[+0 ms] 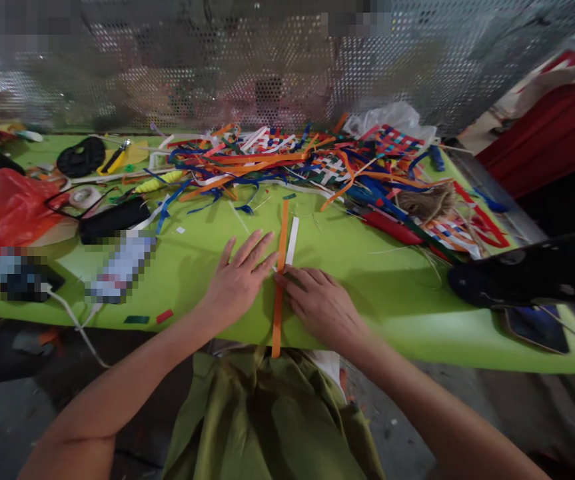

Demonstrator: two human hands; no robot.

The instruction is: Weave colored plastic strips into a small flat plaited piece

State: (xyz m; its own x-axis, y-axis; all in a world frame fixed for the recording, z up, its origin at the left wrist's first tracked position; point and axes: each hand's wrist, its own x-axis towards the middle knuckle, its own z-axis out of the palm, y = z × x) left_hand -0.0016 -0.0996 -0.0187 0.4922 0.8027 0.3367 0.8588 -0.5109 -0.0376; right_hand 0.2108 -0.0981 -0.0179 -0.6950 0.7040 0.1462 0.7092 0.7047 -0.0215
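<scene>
A long orange strip [278,313] lies upright across the green table, its near end reaching over the front edge. Just right of it, a shorter white strip [292,240] runs at a slight slant, and its lower end goes under my right fingers. My left hand [240,277] rests flat with fingers spread, the fingertips at the orange strip's left side. My right hand [320,300] has its fingers close together, pressed down where the two strips meet. What lies beneath those fingertips is hidden.
Tangled coloured strips and woven pieces [267,160] fill the table's back. A red plastic bag [12,213], a black case [114,220] and a phone [123,267] with a cable lie left. At right are twine [427,200] and a dark long object [522,270]. Perforated metal [217,73] stands behind.
</scene>
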